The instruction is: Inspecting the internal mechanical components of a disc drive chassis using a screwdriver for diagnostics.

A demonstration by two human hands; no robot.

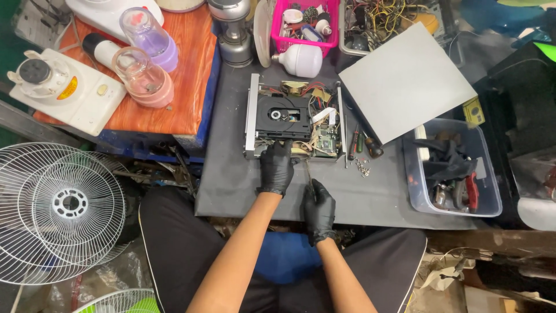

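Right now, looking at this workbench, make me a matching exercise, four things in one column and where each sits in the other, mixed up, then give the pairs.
Things:
1. opened disc player
2. grey cover panel
3. pink basket
4. clear plastic bin

Places:
A. at the back, behind the white bulb
B. right edge of the grey mat, holding tools
C. under the left hand
D. leaning to the right of the player

Pairs: 1-C, 2-D, 3-A, 4-B. The right hand holds a thin screwdriver.

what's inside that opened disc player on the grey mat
Inside the opened disc player: a black disc drive, a green circuit board and coloured wires. The gloved left hand covers part of the front edge.
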